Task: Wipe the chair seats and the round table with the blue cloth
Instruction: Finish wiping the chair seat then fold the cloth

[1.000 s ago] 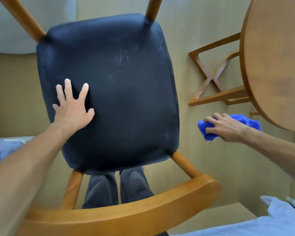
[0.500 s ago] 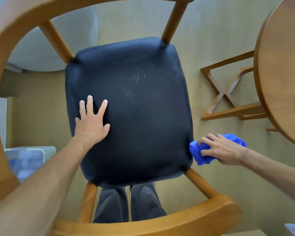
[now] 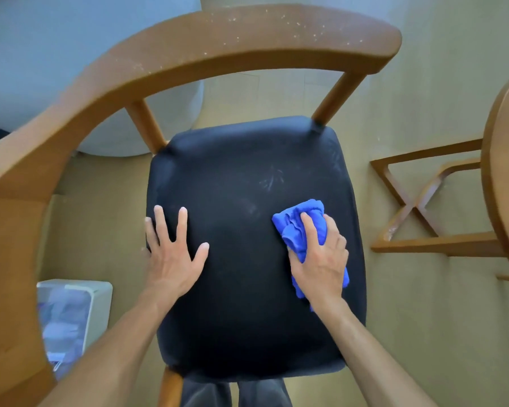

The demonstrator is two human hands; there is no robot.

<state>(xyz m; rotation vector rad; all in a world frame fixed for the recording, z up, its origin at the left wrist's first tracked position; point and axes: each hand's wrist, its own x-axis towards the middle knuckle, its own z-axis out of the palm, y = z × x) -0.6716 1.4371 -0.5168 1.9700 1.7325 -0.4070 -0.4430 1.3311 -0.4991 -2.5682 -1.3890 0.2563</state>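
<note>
A wooden chair with a black padded seat [image 3: 247, 289] fills the middle of the view; pale scuff marks show on the seat's far right part. My left hand [image 3: 171, 254] lies flat with spread fingers on the seat's left edge. My right hand [image 3: 321, 259] grips the bunched blue cloth [image 3: 303, 221] and presses it onto the right side of the seat. The round wooden table [image 3: 506, 177] shows only its edge at the right.
The chair's curved wooden backrest [image 3: 218, 48] arches over the top and left of the view. The table's crossed wooden base [image 3: 417, 207] stands on the floor at the right. A pale bin [image 3: 71, 315] sits lower left, a light round object [image 3: 86, 69] upper left.
My right hand has carried the blue cloth from beside the chair onto the right side of the seat. The view has shifted, with the backrest now arching overhead. My left hand stays on the seat.
</note>
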